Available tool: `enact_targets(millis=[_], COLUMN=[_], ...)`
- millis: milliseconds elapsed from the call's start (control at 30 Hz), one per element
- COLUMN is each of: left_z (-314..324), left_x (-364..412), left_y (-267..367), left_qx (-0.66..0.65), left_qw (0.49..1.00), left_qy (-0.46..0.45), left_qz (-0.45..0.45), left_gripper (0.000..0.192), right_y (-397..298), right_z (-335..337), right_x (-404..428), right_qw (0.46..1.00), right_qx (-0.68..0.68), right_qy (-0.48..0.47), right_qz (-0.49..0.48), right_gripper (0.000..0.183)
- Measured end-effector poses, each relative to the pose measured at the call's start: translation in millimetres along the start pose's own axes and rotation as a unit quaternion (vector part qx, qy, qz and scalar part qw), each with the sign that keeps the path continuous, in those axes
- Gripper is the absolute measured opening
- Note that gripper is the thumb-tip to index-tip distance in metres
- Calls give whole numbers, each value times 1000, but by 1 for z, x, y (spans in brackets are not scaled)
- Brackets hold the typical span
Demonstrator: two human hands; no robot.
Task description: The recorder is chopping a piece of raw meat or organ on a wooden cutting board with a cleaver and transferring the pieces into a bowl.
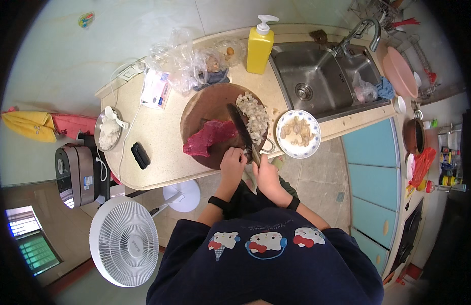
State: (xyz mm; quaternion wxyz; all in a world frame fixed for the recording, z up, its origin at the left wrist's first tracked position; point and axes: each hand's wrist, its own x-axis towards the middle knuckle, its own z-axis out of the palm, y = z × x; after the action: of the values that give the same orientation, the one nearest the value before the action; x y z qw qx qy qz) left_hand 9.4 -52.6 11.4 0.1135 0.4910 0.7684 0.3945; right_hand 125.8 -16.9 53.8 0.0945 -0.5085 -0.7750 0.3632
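Observation:
My right hand (266, 176) is closed on the handle of a dark-bladed kitchen knife (240, 124), whose blade lies over a round wooden chopping board (209, 101). At the board's near edge, my left hand (233, 162) has its fingers bent close to the blade's handle end; a small piece may be at its fingertips, too small to tell. A slab of raw red meat (210, 138) lies left of the knife. Chopped peeled shrimp (254, 116) form a heap on the board's right side. More shrimp lie on a blue-patterned white plate (298, 116) beside the board.
Behind the board are clear plastic bags (178, 63) and a yellow pump bottle (260, 51). A steel sink (311, 68) is at the right. On the left stand a metal bowl of rice (109, 133), a black case (140, 155) and a cable. A white fan (124, 242) stands below the counter.

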Motion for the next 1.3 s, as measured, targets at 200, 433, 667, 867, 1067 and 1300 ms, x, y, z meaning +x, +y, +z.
enact_targets(millis=[200,433,667,867,1067,1300], left_z=[2,2,3,2,-1,11], left_x=[0,0,1,0,7,16], left_y=[-4,-2,-5,-6,8,22], left_qx=[-4,-24,1,-3,-16,-19], left_qw=[1000,1000,1000,999,998,998], left_qy=[8,20,5,14,0,37], left_qz=[20,4,-23,-34,-66,-50], left_gripper=[8,9,9,11,10,16], right_y=[-11,2,7,19,38,54], right_z=[-4,-1,-7,-9,-22,-81], right_x=[7,4,11,28,32,31], right_qw=[1000,1000,998,994,979,923], right_qx=[9,12,57,91,165,381], right_qy=[-5,-10,-17,1,79,-20], right_qz=[7,-1,7,-54,-93,59], right_gripper=[23,25,28,29,31,27])
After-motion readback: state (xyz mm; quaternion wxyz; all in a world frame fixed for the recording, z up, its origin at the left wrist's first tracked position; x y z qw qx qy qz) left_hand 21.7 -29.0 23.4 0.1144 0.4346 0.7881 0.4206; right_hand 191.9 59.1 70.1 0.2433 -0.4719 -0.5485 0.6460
